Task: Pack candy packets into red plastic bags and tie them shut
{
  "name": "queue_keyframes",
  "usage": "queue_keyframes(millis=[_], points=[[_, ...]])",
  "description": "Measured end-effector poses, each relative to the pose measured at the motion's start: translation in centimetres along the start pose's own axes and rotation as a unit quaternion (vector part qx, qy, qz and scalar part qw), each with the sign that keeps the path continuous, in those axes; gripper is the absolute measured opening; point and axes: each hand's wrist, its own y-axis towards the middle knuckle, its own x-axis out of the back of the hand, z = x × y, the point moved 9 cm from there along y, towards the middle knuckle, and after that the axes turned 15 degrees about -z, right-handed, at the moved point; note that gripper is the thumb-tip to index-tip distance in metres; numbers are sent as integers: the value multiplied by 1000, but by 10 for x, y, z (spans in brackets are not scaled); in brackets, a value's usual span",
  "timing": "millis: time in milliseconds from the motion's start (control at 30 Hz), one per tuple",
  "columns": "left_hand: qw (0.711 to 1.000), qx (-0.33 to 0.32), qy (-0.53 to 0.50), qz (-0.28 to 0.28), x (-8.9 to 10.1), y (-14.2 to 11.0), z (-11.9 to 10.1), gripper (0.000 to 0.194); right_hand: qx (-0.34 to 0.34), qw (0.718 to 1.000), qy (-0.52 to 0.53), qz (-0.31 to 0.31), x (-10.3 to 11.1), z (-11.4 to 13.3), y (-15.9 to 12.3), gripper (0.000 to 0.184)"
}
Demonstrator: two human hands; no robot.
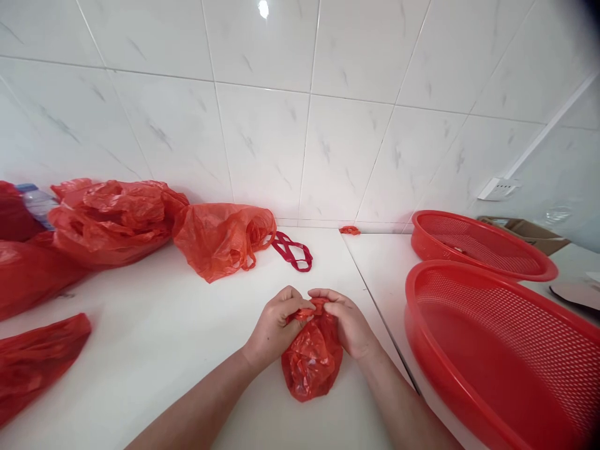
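Note:
A small red plastic bag point(312, 362) rests on the white table in front of me, its gathered top pointing away from me. My left hand point(281, 319) pinches the gathered plastic between thumb and fingers. On the other side, my right hand point(349, 322) has its fingers curled around the same bunched top. Something fills the bag a little, but the plastic hides what it is. Beyond my hands lies a dark red strap-like net piece point(294, 251).
Red plastic bags point(117, 219) and a crumpled bag point(220, 237) line the wall at left, near a plastic bottle point(37, 203). Another red bag point(42, 359) lies front left. Two red baskets point(469, 350) point(482, 244) stand at right, before a cardboard box point(529, 234).

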Motion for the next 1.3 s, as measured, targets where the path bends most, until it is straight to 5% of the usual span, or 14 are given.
queue_keyframes(millis=[167,300,467,600,800,1000,1167,1300], points=[[939,-296,164,-65,11,-16,-45,33,-16,991,108,-83,21,1,9,21],[916,-360,173,-24,10,-33,-64,23,-14,988,92,-123,33,-1,16,30],[933,-338,113,46,7,-51,-81,22,86,963,-103,-234,62,15,20,32],[947,-311,34,77,3,-62,-91,23,171,926,-217,-257,70,28,24,27],[955,-286,-8,81,-3,-67,-97,24,187,909,-238,-288,82,24,35,22],[957,-272,-25,102,-6,-68,-98,11,192,920,-240,-245,79,27,36,18],[973,-222,56,39,-1,-58,-73,78,171,955,-198,-136,56,23,31,17],[973,-148,176,1,-6,-52,-44,100,176,953,-235,-80,26,12,22,25]])
